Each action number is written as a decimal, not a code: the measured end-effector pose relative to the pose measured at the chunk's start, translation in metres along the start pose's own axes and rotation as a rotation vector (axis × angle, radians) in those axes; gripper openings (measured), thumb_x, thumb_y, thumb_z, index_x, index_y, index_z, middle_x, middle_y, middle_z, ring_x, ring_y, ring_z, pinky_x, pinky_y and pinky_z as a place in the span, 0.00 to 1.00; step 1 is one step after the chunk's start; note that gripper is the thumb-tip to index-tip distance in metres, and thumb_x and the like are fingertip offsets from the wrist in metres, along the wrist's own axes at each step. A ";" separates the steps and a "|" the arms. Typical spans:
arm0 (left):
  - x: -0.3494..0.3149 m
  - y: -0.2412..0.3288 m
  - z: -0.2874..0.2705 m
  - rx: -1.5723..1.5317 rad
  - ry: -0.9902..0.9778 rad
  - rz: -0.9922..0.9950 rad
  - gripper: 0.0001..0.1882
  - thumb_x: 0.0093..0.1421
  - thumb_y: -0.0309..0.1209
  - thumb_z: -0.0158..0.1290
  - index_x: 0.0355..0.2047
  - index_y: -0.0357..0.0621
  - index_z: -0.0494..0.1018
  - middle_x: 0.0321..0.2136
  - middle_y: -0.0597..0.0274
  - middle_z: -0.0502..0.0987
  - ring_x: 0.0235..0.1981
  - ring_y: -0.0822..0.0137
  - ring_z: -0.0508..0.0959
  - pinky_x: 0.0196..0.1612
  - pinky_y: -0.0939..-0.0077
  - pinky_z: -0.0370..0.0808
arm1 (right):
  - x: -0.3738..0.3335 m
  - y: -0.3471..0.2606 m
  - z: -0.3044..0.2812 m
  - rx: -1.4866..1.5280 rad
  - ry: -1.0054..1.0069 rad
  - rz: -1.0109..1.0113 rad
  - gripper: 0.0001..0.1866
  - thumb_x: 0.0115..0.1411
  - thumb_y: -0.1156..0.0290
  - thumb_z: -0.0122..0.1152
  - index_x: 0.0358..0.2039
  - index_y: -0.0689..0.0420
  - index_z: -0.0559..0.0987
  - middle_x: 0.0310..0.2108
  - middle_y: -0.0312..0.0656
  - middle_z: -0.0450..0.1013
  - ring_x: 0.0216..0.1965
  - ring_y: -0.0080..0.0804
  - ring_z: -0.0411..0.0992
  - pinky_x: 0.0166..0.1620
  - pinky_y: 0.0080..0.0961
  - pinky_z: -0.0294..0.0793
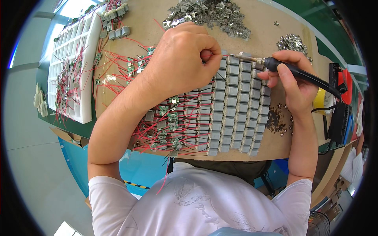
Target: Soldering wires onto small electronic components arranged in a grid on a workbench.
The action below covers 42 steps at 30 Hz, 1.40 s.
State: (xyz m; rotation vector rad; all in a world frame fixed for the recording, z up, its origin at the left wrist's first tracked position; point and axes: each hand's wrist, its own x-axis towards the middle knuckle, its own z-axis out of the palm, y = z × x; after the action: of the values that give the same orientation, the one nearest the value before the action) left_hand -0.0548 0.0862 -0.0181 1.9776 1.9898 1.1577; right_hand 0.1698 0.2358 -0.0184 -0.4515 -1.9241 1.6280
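Note:
My right hand (299,84) holds a soldering iron (281,65) by its black grip. The iron's metal tip points left, at the top of several rows of small grey block-shaped motors (230,101). Close to that tip, my left hand (187,57) pinches a thin wire, mostly hidden by the fingers; a bit of red shows at the fingertips. Red and black wires run from the left rows of motors to small green circuit boards (172,117). More boards with red wires (130,67) lie left of my left wrist.
A heap of small metal brackets (224,19) lies at the back, and shiny metal parts (292,42) sit at the back right. A white divided tray (87,78) with wired boards stands left. Dark small bits (275,121) lie right of the motors, near a black soldering station (339,122).

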 end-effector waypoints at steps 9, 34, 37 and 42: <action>0.000 0.000 0.001 -0.003 0.000 -0.006 0.03 0.48 0.21 0.61 0.25 0.40 0.79 0.18 0.63 0.74 0.24 0.66 0.75 0.29 0.72 0.72 | -0.001 0.002 0.001 0.050 0.014 -0.057 0.10 0.64 0.81 0.55 0.46 0.67 0.77 0.31 0.42 0.78 0.26 0.20 0.76 0.38 0.24 0.84; -0.001 0.000 0.001 -0.020 0.025 -0.008 0.02 0.48 0.22 0.61 0.25 0.39 0.79 0.19 0.63 0.74 0.23 0.65 0.75 0.29 0.72 0.73 | -0.014 -0.007 -0.007 -0.014 0.020 -0.123 0.12 0.68 0.74 0.58 0.49 0.67 0.78 0.29 0.43 0.80 0.26 0.24 0.79 0.33 0.18 0.80; 0.000 0.000 0.001 0.006 0.005 0.000 0.02 0.48 0.22 0.61 0.25 0.39 0.79 0.19 0.63 0.74 0.23 0.66 0.74 0.29 0.73 0.73 | -0.014 -0.005 -0.006 0.022 0.016 -0.102 0.12 0.68 0.74 0.59 0.49 0.67 0.78 0.29 0.43 0.80 0.26 0.24 0.79 0.33 0.19 0.80; 0.000 0.001 0.001 -0.009 0.012 -0.005 0.02 0.48 0.22 0.61 0.25 0.38 0.79 0.19 0.62 0.74 0.23 0.66 0.74 0.29 0.73 0.73 | -0.015 -0.003 -0.003 0.045 0.010 -0.092 0.12 0.68 0.74 0.59 0.49 0.67 0.78 0.29 0.43 0.79 0.26 0.24 0.78 0.34 0.19 0.81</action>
State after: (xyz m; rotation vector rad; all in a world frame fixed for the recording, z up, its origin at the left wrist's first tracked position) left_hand -0.0535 0.0867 -0.0187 1.9646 1.9908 1.1782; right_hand 0.1837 0.2288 -0.0184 -0.3476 -1.8695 1.6037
